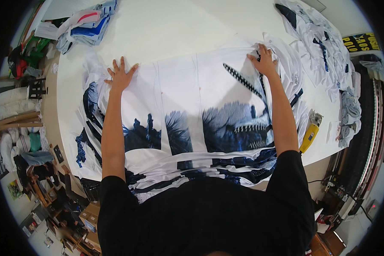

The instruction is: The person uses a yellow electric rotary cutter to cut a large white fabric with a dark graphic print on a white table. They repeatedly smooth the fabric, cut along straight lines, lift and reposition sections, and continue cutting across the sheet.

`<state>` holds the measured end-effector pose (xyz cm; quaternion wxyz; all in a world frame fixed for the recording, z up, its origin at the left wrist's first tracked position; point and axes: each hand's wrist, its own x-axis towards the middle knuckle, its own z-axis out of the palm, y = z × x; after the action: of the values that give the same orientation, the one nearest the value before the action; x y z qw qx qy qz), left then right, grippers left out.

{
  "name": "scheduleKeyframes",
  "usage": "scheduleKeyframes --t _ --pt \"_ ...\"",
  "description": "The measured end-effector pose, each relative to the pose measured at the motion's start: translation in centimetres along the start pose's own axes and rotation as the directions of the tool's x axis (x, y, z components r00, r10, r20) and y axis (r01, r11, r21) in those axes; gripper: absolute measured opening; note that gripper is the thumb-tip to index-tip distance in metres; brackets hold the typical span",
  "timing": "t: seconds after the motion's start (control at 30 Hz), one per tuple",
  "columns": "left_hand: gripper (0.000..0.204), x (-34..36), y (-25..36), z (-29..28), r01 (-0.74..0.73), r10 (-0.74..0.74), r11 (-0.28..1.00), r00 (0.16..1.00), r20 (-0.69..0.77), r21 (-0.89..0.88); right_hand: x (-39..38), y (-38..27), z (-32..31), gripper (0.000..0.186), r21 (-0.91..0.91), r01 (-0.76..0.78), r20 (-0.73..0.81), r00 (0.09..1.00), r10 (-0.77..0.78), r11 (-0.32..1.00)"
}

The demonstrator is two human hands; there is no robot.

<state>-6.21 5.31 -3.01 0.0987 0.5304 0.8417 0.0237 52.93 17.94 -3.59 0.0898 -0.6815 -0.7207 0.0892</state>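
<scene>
A wide sheet of white fabric [179, 89] with dark blue printed patches lies spread over the table before me. Near its far left corner my left hand [121, 77] rests flat, fingers spread. At the far right corner my right hand [264, 62] presses on the cloth with its fingers apart. A black strip with white dots [242, 80] runs slantwise across the fabric below my right hand. Toward my body the cloth bunches into folds. More layers of the printed white fabric stick out at both sides.
A yellow handheld electric cutter [310, 135] sits at the table's right edge. Folded garments [87, 26] are stacked at the far left. Loose white cloth pieces [313, 47] heap up at the far right, near a grey-blue bundle [350, 112]. Cardboard boxes [89, 216] stand at lower left.
</scene>
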Motion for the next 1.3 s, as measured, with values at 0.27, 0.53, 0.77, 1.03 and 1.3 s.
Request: scheduleKeyframes --t 0.27,0.53,0.77,1.03,1.3 --pt "0.075 -11.8 -3.8 1.2 -0.596 0.594 0.799 0.803 -0.059 -0.075 -10.1 -3.7 -7.6 0.099 0.073 0.464 0.659 0.642 -0.392 0.883" --pt "0.044 -3.6 -3.7 0.9 -0.402 0.379 0.914 0.893 -0.240 -0.051 -3.4 -0.5 -3.3 0.036 0.045 0.332 0.097 0.937 -0.335 0.942" --pt "0.103 -14.0 -4.8 1.8 -0.664 0.658 0.745 0.747 0.094 0.058 -14.2 -1.2 -3.7 0.087 0.012 0.514 0.757 0.555 -0.343 0.858" --pt "0.067 -2.5 2.4 -2.7 -0.419 0.397 0.885 0.907 0.138 0.202 -3.4 -3.0 -5.1 0.058 -0.099 0.219 0.129 0.970 -0.206 0.971" --pt "0.070 -11.3 -0.6 -3.9 -0.655 0.657 0.754 0.748 0.098 -0.058 -12.2 -5.7 -8.3 0.100 -0.130 0.532 0.681 0.661 -0.315 0.837"
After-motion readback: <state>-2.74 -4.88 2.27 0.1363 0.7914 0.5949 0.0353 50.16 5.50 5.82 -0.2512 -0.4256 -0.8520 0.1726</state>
